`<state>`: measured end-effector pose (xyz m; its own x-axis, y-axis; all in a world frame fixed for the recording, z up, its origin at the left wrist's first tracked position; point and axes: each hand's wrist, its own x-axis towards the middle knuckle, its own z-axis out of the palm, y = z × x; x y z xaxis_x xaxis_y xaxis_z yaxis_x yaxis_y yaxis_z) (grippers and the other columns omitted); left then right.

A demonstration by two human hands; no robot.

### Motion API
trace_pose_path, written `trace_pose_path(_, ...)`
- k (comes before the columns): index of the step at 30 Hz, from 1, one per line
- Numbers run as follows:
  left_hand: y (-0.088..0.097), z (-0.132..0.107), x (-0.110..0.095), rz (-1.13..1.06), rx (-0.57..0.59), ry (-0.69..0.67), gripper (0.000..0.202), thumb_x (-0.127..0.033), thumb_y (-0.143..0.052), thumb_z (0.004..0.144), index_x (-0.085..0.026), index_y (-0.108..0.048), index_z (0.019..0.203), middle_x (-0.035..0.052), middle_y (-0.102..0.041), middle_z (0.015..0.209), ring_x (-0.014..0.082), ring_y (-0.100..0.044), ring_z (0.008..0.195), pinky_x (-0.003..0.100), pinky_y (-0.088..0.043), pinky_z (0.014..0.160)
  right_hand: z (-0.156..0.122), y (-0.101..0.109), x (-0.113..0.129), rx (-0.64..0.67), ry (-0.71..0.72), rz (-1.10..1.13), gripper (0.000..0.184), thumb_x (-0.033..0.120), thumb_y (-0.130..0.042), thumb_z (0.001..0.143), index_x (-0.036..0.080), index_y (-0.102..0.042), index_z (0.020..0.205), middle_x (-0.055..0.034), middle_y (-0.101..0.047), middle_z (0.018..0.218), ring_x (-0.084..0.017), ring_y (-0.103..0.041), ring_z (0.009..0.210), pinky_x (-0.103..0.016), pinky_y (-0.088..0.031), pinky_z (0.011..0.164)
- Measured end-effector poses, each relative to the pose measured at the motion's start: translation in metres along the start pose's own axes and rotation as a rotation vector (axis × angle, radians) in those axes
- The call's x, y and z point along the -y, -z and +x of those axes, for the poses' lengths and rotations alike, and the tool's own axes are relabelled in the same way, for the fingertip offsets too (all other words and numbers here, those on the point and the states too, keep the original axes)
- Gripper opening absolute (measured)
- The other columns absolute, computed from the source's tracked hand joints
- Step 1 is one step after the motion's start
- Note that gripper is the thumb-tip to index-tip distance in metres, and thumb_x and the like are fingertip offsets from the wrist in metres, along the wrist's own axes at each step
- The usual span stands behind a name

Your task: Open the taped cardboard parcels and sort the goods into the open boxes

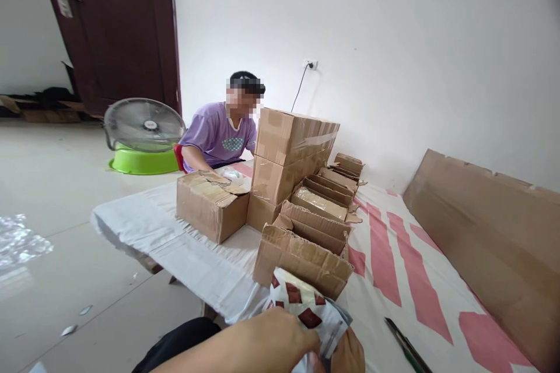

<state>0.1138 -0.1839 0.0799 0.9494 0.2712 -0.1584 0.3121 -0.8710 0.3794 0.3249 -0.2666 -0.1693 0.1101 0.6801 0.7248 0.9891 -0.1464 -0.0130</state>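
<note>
At the lower middle, a white plastic bag with dark red squares lies against the near side of an open cardboard box. My left hand is closed on the bag, its fingers bent over the near part. On the bag's right edge is my right hand, gripping it; the frame's bottom edge cuts off part of that hand. What the bag contains is hidden. To the right, a utility knife with a green and black handle rests on the cloth.
Stacked taped boxes stand mid-table beside a closed-over box. Several open boxes run in a row behind the nearest one. A person in purple sits across. A cardboard sheet leans right; a fan stands left.
</note>
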Motion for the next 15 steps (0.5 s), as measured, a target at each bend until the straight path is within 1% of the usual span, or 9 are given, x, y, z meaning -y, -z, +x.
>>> trace_pose_path(1,-0.002,0.004,0.0,0.042,-0.001,0.016,0.03,-0.026,-0.065,0.077,-0.02,-0.068,0.107,0.0109,-0.076,0.096,0.0338,-0.072,0.088,0.039,-0.056,0.073,-0.001,-0.001,-0.001,-0.008,0.013,0.006,0.066,0.062,-0.036,0.091,0.008,-0.067,0.112,-0.0251,-0.069,0.103,-0.04,-0.066,0.099,-0.053,-0.055,0.079)
trace_pose_path(3,-0.005,0.013,0.002,0.098,-0.013,0.07,0.039,-0.039,-0.069,0.076,-0.015,-0.069,0.107,0.0164,-0.075,0.099,0.038,-0.071,0.092,0.045,-0.056,0.078,-0.003,-0.002,-0.003,-0.033,0.023,0.037,0.057,0.056,-0.039,0.091,0.013,-0.063,0.12,-0.0212,-0.07,0.105,-0.038,-0.067,0.099,-0.051,-0.055,0.079)
trace_pose_path(5,-0.006,0.021,0.007,0.113,-0.027,0.119,0.049,-0.051,-0.07,0.074,-0.014,-0.07,0.106,0.0181,-0.075,0.098,0.0394,-0.07,0.095,0.048,-0.056,0.082,-0.002,-0.001,-0.004,-0.075,0.018,0.073,0.053,0.052,-0.04,0.092,0.017,-0.06,0.126,-0.0183,-0.07,0.107,-0.037,-0.067,0.099,-0.05,-0.056,0.079)
trace_pose_path(7,-0.007,0.029,0.014,0.123,-0.043,0.185,0.053,-0.058,-0.068,0.074,-0.013,-0.073,0.102,0.0191,-0.075,0.095,0.0396,-0.071,0.094,0.049,-0.056,0.081,0.0,-0.001,-0.006,-0.114,0.008,0.102,0.053,0.052,-0.037,0.093,0.017,-0.058,0.126,-0.0182,-0.07,0.106,-0.036,-0.068,0.097,-0.049,-0.056,0.079)
trace_pose_path(10,-0.01,0.039,0.027,0.158,-0.092,0.284,0.054,-0.061,-0.07,0.071,-0.013,-0.076,0.094,0.0202,-0.076,0.091,0.0398,-0.072,0.091,0.047,-0.058,0.078,0.003,-0.001,-0.007,-0.125,0.007,0.148,0.054,0.056,-0.037,0.094,0.016,-0.06,0.121,-0.0176,-0.071,0.103,-0.035,-0.069,0.093,-0.048,-0.056,0.077)
trace_pose_path(12,-0.011,0.043,0.036,0.174,-0.118,0.313,0.054,-0.062,-0.072,0.068,-0.014,-0.077,0.091,0.0192,-0.076,0.091,0.0392,-0.072,0.09,0.045,-0.058,0.076,0.004,-0.002,-0.008,-0.12,0.011,0.166,0.054,0.059,-0.038,0.093,0.017,-0.062,0.117,-0.0166,-0.072,0.104,-0.034,-0.069,0.093,-0.047,-0.056,0.077)
trace_pose_path(15,-0.008,0.043,0.045,0.207,-0.116,0.337,0.053,-0.064,-0.073,0.066,-0.015,-0.078,0.086,0.0178,-0.076,0.091,0.0381,-0.072,0.087,0.043,-0.058,0.075,0.003,-0.003,-0.009,-0.109,0.023,0.169,0.054,0.061,-0.038,0.093,0.019,-0.064,0.113,-0.0147,-0.072,0.105,-0.033,-0.07,0.093,-0.046,-0.056,0.076)
